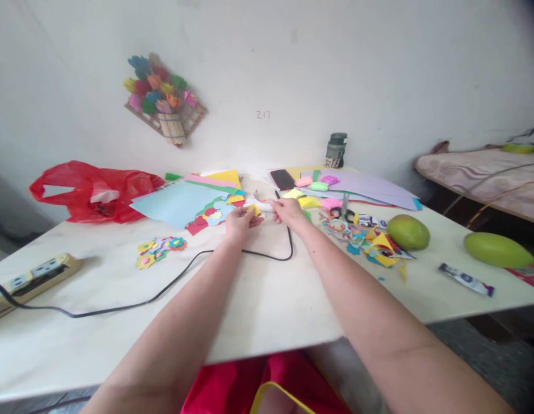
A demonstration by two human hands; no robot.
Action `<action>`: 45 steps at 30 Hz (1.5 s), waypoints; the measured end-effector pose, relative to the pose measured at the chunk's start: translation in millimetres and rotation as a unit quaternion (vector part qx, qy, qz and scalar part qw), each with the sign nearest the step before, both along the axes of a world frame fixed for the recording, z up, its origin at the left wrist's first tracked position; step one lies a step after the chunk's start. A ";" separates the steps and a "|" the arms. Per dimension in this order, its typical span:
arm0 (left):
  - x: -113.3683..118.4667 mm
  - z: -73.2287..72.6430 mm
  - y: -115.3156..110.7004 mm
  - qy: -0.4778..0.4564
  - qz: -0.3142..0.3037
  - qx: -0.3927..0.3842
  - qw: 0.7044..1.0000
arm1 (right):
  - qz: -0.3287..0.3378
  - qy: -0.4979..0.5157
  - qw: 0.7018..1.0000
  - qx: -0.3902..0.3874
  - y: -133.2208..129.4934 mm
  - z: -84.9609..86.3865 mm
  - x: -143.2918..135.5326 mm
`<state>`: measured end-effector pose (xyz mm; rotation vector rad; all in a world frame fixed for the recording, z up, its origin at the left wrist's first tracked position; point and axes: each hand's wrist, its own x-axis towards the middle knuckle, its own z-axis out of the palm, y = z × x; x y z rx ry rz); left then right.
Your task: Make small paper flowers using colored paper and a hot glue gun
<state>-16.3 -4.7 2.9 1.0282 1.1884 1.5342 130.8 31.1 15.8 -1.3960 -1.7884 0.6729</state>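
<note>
Okay, head view: left hand pinches a small yellow piece; right hand is closed round a smooth white tool just beside it, near the table's middle. Thin black rubbery cord loops across the glossy pale table. Left: flat scalloped flower cutouts, crinkly red plastic bag. Right: ragged scraps, blue-white tube, print too blurred. Wall has handwritten "217".
</note>
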 end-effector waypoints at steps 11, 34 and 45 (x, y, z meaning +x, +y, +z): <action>1.4 1.0 -0.8 -0.011 -0.001 0.001 1.000 | 0.027 0.030 0.999 -0.030 3.3 -5.9 -5.0; 0.9 -0.8 0.8 -0.013 0.003 0.005 1.000 | -0.006 -0.114 0.993 0.020 -11.6 10.6 -3.2; 0.5 -2.3 2.5 -0.018 0.004 0.002 1.000 | 0.027 -0.056 0.998 -0.002 -0.8 -1.9 -3.2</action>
